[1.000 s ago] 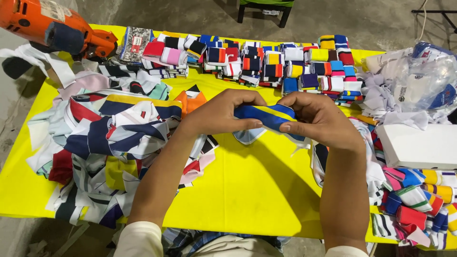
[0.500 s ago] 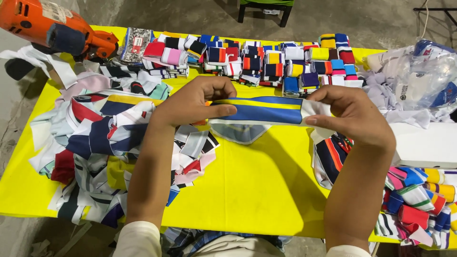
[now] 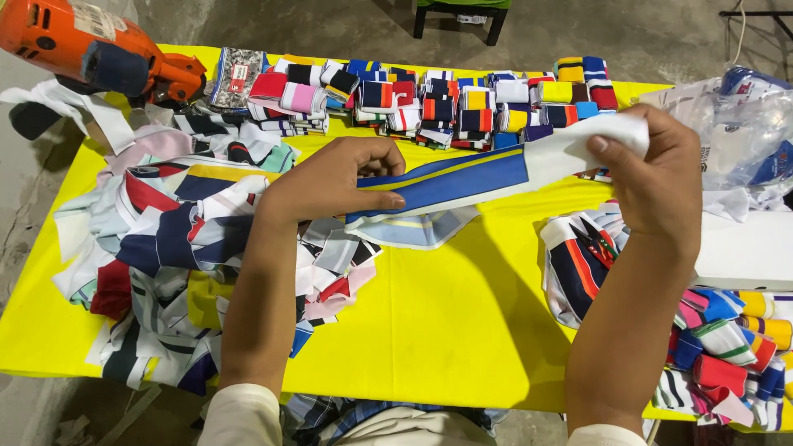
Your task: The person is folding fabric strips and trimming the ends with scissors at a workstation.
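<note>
Between my two hands stretches a blue fabric strip (image 3: 462, 177) with a yellow line and a white end. My left hand (image 3: 334, 177) pinches its left end just above the yellow table (image 3: 429, 330). Up and to the right, my right hand (image 3: 657, 169) grips the white end. A pale blue part of the strip hangs down under the middle. A loose heap of striped fabric strips (image 3: 182, 256) lies under my left forearm.
Rows of folded coloured strips (image 3: 446, 99) line the table's far edge. An orange cutting machine (image 3: 91, 49) sits at the far left. A plastic bag (image 3: 743, 132) and a white box (image 3: 743, 252) lie at the right, with more strips (image 3: 727, 347) in front.
My hands have moved apart, unrolling the blue strip from a small folded bundle into a long band. My right hand has risen and gone right.
</note>
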